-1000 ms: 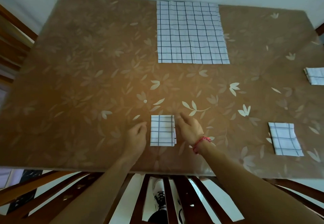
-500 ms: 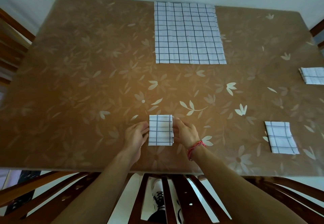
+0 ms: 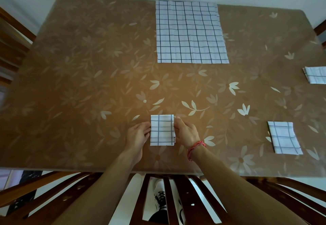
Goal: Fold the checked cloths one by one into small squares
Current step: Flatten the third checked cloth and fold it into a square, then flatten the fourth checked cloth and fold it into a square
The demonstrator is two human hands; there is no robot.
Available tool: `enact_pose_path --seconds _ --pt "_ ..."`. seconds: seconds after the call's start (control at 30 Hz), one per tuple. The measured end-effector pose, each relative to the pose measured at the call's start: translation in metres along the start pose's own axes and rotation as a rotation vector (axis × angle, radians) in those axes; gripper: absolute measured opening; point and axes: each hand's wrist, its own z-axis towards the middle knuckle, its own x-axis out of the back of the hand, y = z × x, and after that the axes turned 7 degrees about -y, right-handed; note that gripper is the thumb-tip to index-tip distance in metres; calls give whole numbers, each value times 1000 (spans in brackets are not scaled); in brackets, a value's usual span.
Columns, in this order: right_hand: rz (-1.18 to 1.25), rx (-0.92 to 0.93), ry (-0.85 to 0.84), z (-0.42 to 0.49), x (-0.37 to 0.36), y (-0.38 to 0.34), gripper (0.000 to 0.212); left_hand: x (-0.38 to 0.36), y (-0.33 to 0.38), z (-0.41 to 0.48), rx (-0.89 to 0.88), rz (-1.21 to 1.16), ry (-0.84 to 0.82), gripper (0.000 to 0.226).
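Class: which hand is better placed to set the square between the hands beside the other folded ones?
Right, probably: the right hand touches the square, and both other folded cloths lie on that side.

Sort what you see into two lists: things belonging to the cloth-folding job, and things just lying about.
Job: folded cloth between the hands; unfolded cloth; folded cloth at right; folded cloth at the right edge; left hand; right hand.
Lying about: flowered table; wooden chair; red wristband.

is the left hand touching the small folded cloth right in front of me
Touching. The head view shows the left hand with its fingertips laid against the left edge of the folded cloth, and no gap shows between them.
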Motion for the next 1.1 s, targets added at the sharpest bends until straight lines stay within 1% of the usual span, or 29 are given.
enact_pose_path --seconds 0.1,0.27,0.37,0.47,0.57,0.63,0.67,0.73,0.8,0.83,0.9,0.93,1.0,1.1 --pt "-4 5 -6 0 1 0 39 -1 -1 0 0 9 -3 19" --pt "-15 1 -37 3 0 2 48 -1 1 -2 -11 36 -4 19" --pt "-16 -12 -51 4 2 2 48 -1 0 -1 -13 55 -3 17" --pt "-20 -33 -62 5 6 0 46 0 1 -1 -13 92 -10 24" --pt "-27 -57 -55 1 12 -6 40 2 3 -3 -30 170 -14 25" --pt "-38 -43 -35 -5 18 -11 26 1 6 -5 -57 219 -18 19" --pt "-40 -29 -15 -8 21 -14 22 -1 8 -7 -79 249 -21 20" --pt "-67 2 8 -11 30 -18 24 -6 13 -10 -131 321 -34 25" --pt "-120 31 13 -15 40 -20 17 -13 18 -11 -184 384 -38 25" --pt "-153 47 20 -16 45 -22 25 -16 21 -12 -208 414 -30 22" --pt "-237 63 39 -21 55 -28 48 -24 28 -18 -262 531 -25 18" --pt "-290 66 47 -24 60 -31 54 -28 31 -21 -294 602 -27 24" --pt "-387 86 46 -33 74 -39 56 -36 38 -28 -368 731 -54 31" --pt "-512 132 65 -45 95 -49 55 -46 47 -33 -518 974 -64 35"
